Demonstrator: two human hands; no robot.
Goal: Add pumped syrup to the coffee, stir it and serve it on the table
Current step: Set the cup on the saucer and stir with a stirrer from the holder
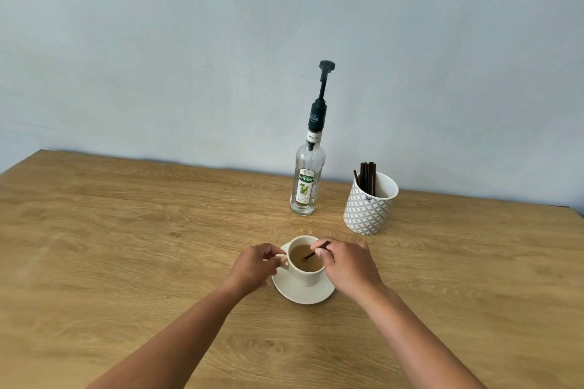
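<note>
Coffee, pale brown in a smooth cream ceramic cup (305, 262) on a matching round saucer (303, 292), sits near-centre on the grained wooden tabletop (126, 230). Stirring looks underway, serving left. The right hand (346, 265) has its grip pinched on a thin dark stir stick (317, 249) dipped in; the left hand (257, 264) grips the handle. The clear glass pump bottle (308, 180) stands beyond.

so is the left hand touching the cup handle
Touching: the head view shows the left hand with fingers pinched on the handle of the cup.
</note>
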